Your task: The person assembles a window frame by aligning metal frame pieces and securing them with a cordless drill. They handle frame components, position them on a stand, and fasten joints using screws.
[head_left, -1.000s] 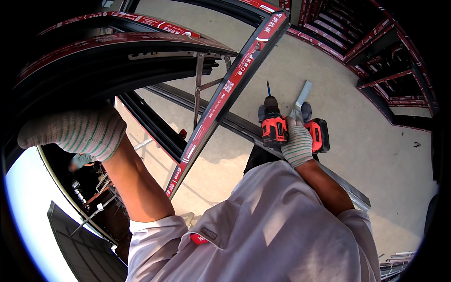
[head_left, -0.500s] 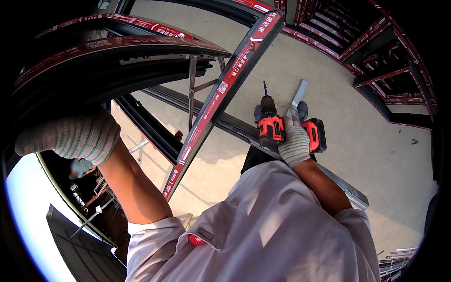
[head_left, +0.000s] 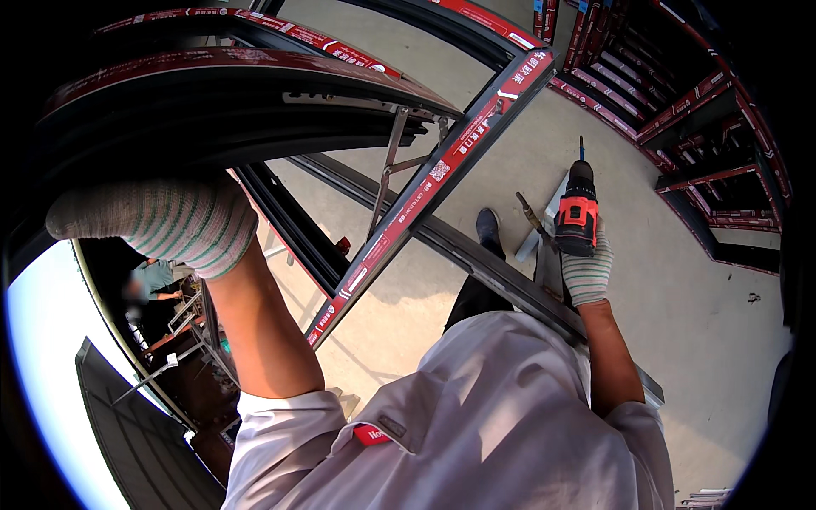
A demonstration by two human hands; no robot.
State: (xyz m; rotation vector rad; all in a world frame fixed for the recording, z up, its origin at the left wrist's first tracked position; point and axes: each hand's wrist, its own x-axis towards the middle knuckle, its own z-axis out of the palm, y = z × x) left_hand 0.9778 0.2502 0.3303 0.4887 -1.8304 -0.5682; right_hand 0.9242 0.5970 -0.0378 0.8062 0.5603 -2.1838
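Observation:
My left hand (head_left: pixel 161 223), in a striped knit glove, is closed on the lower edge of a dark window sash (head_left: pixel 255 58) with red protective film. Its thumb is hidden. The sash stands swung out from a window frame (head_left: pixel 433 174), joined by a metal stay arm (head_left: pixel 391 157). In my gloved right hand (head_left: pixel 588 276) is a red and black cordless drill (head_left: pixel 578 219), held by its handle. Its thin bit points away from me, apart from the frame. The trigger finger is hidden behind the drill body.
A dark metal rail (head_left: pixel 484 270) crosses in front of my body. By the drill are a brass-tipped rod (head_left: pixel 529 210) and a silver bar (head_left: pixel 527 246). Red-filmed frames (head_left: pixel 671 110) stack at the far right. A person (head_left: pixel 155 276) is at the left beyond my arm.
My right hand and the drill have moved right and slightly away, and the drill has turned so its battery no longer shows. My left hand stays at the sash. The whole view has shifted slightly.

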